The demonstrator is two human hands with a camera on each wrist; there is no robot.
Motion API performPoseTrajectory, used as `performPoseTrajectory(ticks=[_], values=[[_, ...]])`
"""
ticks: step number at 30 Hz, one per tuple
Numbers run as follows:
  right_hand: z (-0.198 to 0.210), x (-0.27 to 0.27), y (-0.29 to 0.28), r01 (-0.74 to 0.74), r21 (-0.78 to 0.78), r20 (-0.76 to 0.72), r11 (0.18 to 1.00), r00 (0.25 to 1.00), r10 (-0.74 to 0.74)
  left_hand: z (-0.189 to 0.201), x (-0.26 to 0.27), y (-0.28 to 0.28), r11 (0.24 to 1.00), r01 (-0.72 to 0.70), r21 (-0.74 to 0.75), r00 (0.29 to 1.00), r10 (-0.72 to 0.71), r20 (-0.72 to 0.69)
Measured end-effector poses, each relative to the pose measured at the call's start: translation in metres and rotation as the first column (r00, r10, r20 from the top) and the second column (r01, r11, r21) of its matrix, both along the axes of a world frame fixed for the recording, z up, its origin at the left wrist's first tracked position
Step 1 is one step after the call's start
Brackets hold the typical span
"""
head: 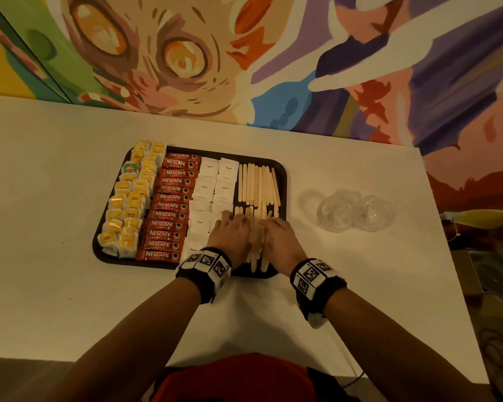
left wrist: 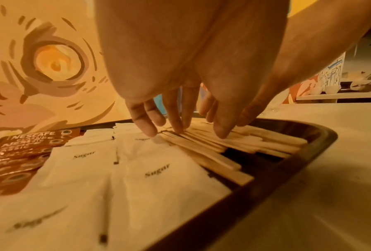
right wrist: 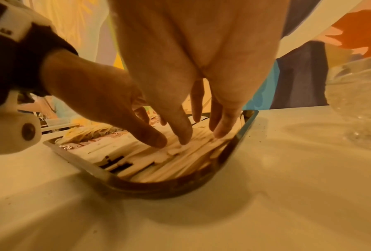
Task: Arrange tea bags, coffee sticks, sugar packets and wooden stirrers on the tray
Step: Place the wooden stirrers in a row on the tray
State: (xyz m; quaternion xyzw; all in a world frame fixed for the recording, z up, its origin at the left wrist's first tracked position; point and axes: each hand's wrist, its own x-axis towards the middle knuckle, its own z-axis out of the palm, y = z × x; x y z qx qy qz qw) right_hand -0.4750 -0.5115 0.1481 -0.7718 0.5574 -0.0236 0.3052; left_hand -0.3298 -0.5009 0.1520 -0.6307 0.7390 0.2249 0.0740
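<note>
A dark tray (head: 284,181) lies on the white table. It holds yellow tea bags (head: 128,204) at the left, a column of red coffee sticks (head: 169,207), white sugar packets (head: 212,187) and wooden stirrers (head: 257,184) at the right. My left hand (head: 233,227) and right hand (head: 276,230) lie side by side on the near pile of stirrers (left wrist: 212,146), fingers straight and pressing down. In the right wrist view my right hand's fingertips (right wrist: 184,139) touch the stirrers (right wrist: 169,163) near the tray's corner (right wrist: 227,156).
Clear plastic cups (head: 355,213) stand on the table to the right of the tray. A painted wall runs along the table's far edge. The table's right edge is near the cups, with clutter beyond it.
</note>
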Motion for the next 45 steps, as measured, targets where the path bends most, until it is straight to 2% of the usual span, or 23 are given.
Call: performPoseTrajectory(ticks=[3, 7, 11, 15, 17, 19, 22, 26, 31, 40, 45], values=[[-0.006, -0.002, 0.004, 0.003, -0.003, -0.021, 1.0, 1.0, -0.003, 0.002, 0.0, 0.001, 1.0, -0.03, 0.007, 0.998, 0.03, -0.05], [-0.005, -0.005, 0.016, -0.007, 0.092, -0.029, 0.996, 1.0, 0.01, 0.0, 0.003, 0.005, 0.997, 0.049, 0.062, 0.998, -0.046, -0.051], [0.008, -0.007, 0.017, 0.009, 0.157, 0.025, 0.988, 1.0, -0.013, 0.002, 0.005, 0.013, 0.997, 0.05, 0.061, 0.997, -0.046, -0.058], [0.012, -0.008, 0.007, -0.005, 0.098, -0.018, 0.995, 1.0, 0.006, 0.003, 0.007, 0.017, 0.999, 0.03, 0.038, 0.999, -0.029, -0.018], [0.014, -0.007, -0.003, 0.038, 0.001, -0.053, 0.999, 0.998, -0.038, 0.001, 0.007, 0.017, 1.0, 0.022, 0.022, 1.0, -0.023, 0.008], [0.014, -0.006, -0.012, 0.04, -0.083, -0.149, 0.996, 0.988, -0.052, -0.001, 0.006, 0.018, 1.0, 0.013, 0.008, 1.0, -0.013, 0.016], [0.014, -0.002, -0.018, 0.012, -0.065, -0.237, 0.998, 0.971, -0.027, -0.003, 0.001, 0.02, 1.0, -0.012, -0.023, 1.0, 0.012, 0.02], [0.012, 0.001, -0.019, 0.002, -0.009, -0.183, 1.0, 0.983, -0.003, -0.006, -0.005, 0.019, 0.998, -0.051, -0.027, 0.999, 0.051, -0.005], [0.012, -0.002, -0.008, 0.089, 0.016, -0.038, 0.996, 0.995, -0.088, -0.005, -0.001, 0.022, 0.992, -0.115, -0.046, 0.993, 0.113, -0.027], [0.01, 0.004, 0.004, 0.056, 0.026, -0.057, 0.998, 0.997, -0.055, -0.008, -0.005, 0.023, 0.997, -0.073, -0.003, 0.994, 0.072, -0.079], [0.007, 0.002, 0.008, 0.106, 0.004, -0.09, 0.994, 0.99, -0.105, -0.004, 0.002, 0.021, 0.995, -0.089, -0.036, 0.996, 0.088, -0.019]])
